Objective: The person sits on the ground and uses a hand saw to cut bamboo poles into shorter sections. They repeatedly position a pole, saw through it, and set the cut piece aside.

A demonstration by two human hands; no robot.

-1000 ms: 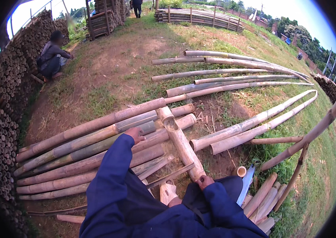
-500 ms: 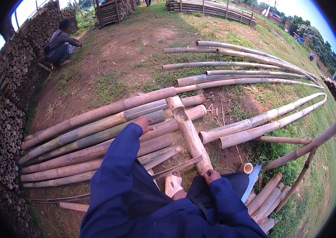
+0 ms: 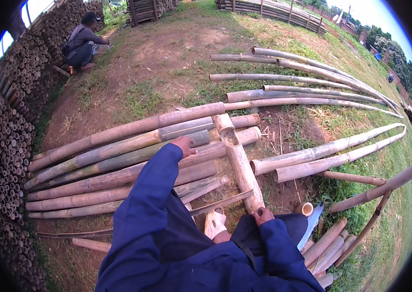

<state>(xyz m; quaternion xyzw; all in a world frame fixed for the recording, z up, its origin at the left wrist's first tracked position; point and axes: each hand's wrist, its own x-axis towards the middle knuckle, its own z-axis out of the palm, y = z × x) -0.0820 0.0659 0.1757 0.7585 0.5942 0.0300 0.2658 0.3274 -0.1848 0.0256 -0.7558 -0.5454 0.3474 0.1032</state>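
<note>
A pale wooden log (image 3: 241,170) lies lengthwise in front of me, with an oval hollow cut near its far end. At its near end is my right hand (image 3: 263,216), its fingers curled together; what they hold, if anything, is hidden. My left hand (image 3: 184,146) reaches over the bamboo poles (image 3: 118,149) on the left, touching the greenish one with its fingers stretched out. Over the log's lower part rests a thin split strip (image 3: 223,202). Beside my right knee, a hand saw (image 3: 311,225) leans blade up near a short bamboo piece (image 3: 306,209).
Long poles (image 3: 313,146) lie to the right, others (image 3: 283,78) farther off. Cut bamboo lengths (image 3: 330,246) and a slanting pole rail (image 3: 376,190) are at lower right. Stacked bamboo (image 3: 9,155) walls the left side. Another person (image 3: 80,44) squats at far left.
The view has shifted slightly, so the poles and log appear farther right. My left hand has hardly moved over the poles. My right hand stays at the log's near end.
</note>
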